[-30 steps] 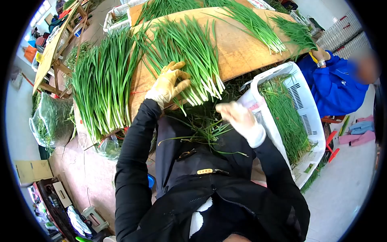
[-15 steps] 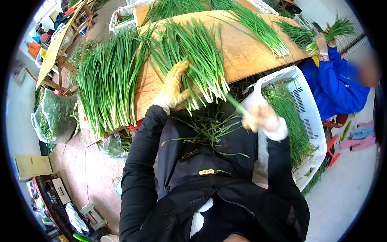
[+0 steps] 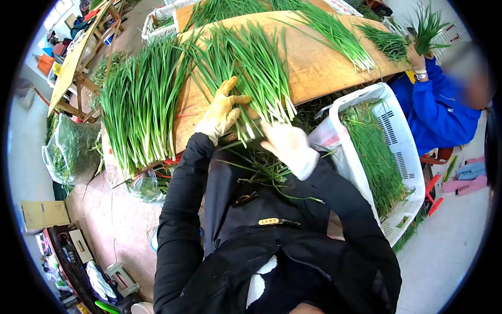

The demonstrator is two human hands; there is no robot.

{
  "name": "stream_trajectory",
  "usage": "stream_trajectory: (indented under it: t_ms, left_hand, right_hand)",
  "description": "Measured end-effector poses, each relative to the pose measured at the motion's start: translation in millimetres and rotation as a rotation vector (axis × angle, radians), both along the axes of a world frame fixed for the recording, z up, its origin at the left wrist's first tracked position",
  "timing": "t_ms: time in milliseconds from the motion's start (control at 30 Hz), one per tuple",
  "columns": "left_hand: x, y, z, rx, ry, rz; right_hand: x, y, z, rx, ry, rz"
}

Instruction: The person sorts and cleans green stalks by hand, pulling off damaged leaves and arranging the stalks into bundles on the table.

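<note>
Garlic chives lie in a loose pile (image 3: 261,73) on the wooden board before me, white ends toward my lap. My left hand (image 3: 220,112), in a yellowish glove, rests at the pile's lower left with fingers and thumb spread. My right hand (image 3: 290,149), in a pale glove and a little blurred, reaches the white ends from the right. Its thumb and fingers look apart, and no stalk shows in it. Left of these lies a wider, neatly aligned row of chives (image 3: 144,104). Loose leaf scraps (image 3: 261,165) cover my lap.
A white plastic basket (image 3: 413,172) of chives stands at my right. Another bunch (image 3: 340,42) lies on the board (image 3: 308,78). A person in a blue jacket (image 3: 439,112) holds chives at far right. A clear bag of greens (image 3: 76,152) sits on the left floor.
My right hand has swung left from beside the basket to the chives' white ends; the stalk it held no longer shows. My left hand's fingers have spread. The other person's bunch is now upright.
</note>
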State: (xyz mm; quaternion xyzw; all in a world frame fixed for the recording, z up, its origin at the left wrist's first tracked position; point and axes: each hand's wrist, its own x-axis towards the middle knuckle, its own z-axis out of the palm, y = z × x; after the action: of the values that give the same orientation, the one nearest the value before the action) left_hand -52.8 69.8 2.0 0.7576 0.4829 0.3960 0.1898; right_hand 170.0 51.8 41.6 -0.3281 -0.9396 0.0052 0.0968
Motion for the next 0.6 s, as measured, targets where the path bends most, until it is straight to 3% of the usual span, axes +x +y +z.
stream_trajectory:
  t_ms: [67, 133, 200, 267, 333, 367, 433, 467, 500, 567, 600]
  left_hand:
    - [6.0, -3.4, 4.6, -0.03, -0.026, 0.065]
    - [7.7, -2.4, -0.6, 0.089, -0.005, 0.071]
    - [8.3, -0.7, -4.0, 0.042, -0.091, 0.077]
    - [10.8, -1.1, -2.0, -0.006, -0.184, 0.079]
    - [11.9, -3.7, 5.7, -0.046, -0.095, 0.111]
    - [12.0, -3.2, 5.2, -0.056, -0.095, 0.111]
    - [15.6, -3.1, 9.8, -0.039, -0.031, 0.142]
    - [17.8, -3.2, 10.8, -0.024, 0.036, 0.179]
    - [20.0, -1.2, 10.0, -0.01, 0.13, 0.224]
    - [38.2, -1.2, 22.0, -0.067, 0.202, 0.325]
    - [48.7, 0.5, 27.9, -0.121, 0.274, 0.435]
  right_hand:
    - [-34.8, 17.1, -22.8, -0.093, -0.154, -0.113]
    - [-31.0, 18.9, -29.6, -0.035, 0.113, -0.029]
    - [-5.7, 6.1, -25.9, -0.135, -0.017, 0.001]
    - [41.0, -18.6, -30.8, -0.243, -0.034, 0.229]
    - [119.9, -34.4, -84.0, -0.402, -0.674, 0.249]
    - [134.5, -29.5, -68.3, -0.688, -1.108, 0.138]
    - [182.7, -13.0, -79.6, -0.564, -1.057, -0.237]
    - [197.0, -0.3, -75.6, -0.493, -1.023, -0.197]
    - [171.5, 2.4, -9.8, -0.619, -0.811, -0.343]
    - [148.2, 20.4, 23.2, -0.671, -0.316, -0.318]
    - [127.3, 25.9, 29.6, -0.516, -0.146, -0.346]
